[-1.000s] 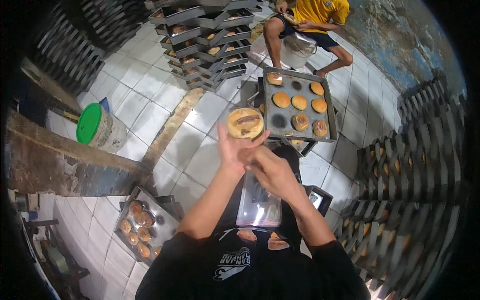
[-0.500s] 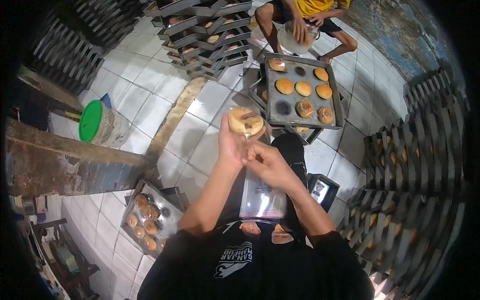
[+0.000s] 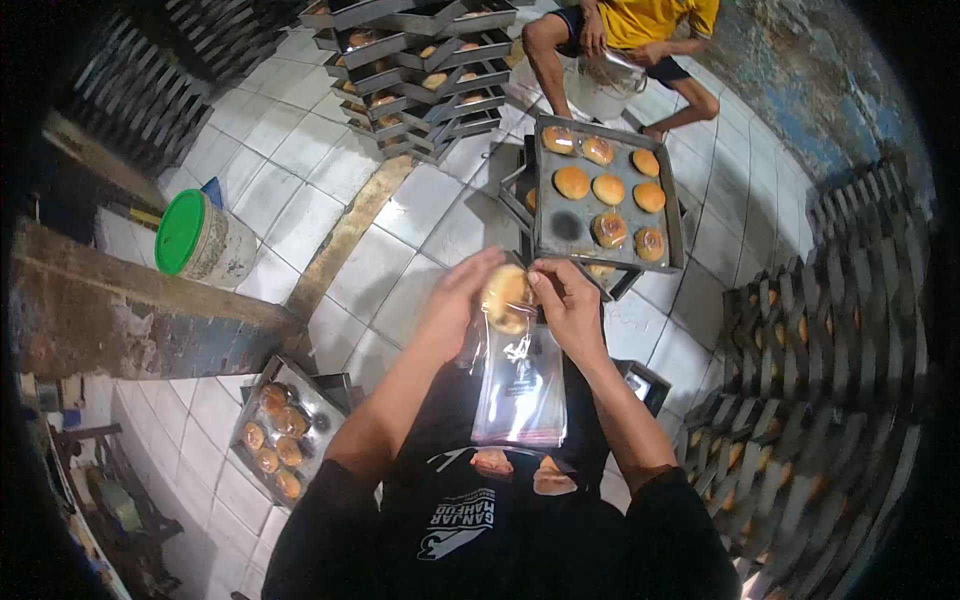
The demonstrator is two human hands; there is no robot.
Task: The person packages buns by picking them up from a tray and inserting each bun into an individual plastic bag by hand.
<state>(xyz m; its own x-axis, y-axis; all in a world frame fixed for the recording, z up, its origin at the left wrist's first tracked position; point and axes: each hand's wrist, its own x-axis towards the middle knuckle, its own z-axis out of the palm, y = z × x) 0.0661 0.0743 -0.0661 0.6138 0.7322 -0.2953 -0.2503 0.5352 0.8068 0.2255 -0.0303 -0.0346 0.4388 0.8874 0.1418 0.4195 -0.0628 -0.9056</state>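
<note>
- My right hand [image 3: 567, 305] is curling, thumb and forefinger closing together on the right edge of the bun [image 3: 508, 298].
- My left hand [image 3: 462, 300] is opening wide, fingers reaching forward along the bun's left side; it is blurring, so I cannot tell how firmly it is touching.
- The bun is sitting between my two hands — round, pale gold, with a darker brown patch toward its right side. Clear film is glinting around its lower part.
- Just below, the flat plastic bags [image 3: 520, 385] are lying over my lap, smooth and see-through, throwing back white glare.
- Beyond my hands, the metal tray [image 3: 578, 250] is holding eight rounded buns, some plain and matte, others shining under film; a round dark stain is marking its surface.
- To my left, another tray [image 3: 322, 408] is carrying glossy brown buns.
- Ahead, a person in a yellow shirt [image 3: 650, 22] is sitting past the metal tray, and angled trays [image 3: 425, 75] are rising in a stack — buns showing between them.
- Farther left, a stained bucket [image 3: 222, 250] is wearing a green lid [image 3: 181, 232].
</note>
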